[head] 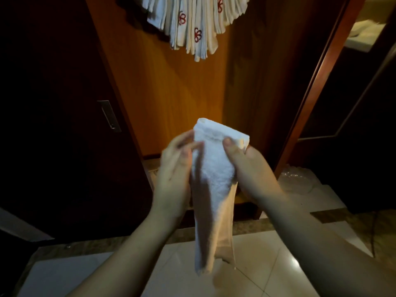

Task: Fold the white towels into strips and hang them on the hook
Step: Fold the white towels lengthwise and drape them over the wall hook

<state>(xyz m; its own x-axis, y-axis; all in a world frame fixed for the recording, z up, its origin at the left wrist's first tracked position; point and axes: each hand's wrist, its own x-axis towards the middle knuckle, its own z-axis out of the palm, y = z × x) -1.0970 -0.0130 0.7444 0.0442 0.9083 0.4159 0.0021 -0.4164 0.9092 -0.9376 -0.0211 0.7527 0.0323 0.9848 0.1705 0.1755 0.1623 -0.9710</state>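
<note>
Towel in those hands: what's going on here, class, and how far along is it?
A person holds a white towel, already folded into a long strip, upright in front of a wooden door. The right hand pinches it near the top with the thumb on the front; the left hand rests against its other edge, somewhat blurred. A bunch of folded towels with red emblems already hangs above. This one is not yet hung.

fluffy terry towel [214, 168], glossy floor tiles [267, 264]
</note>
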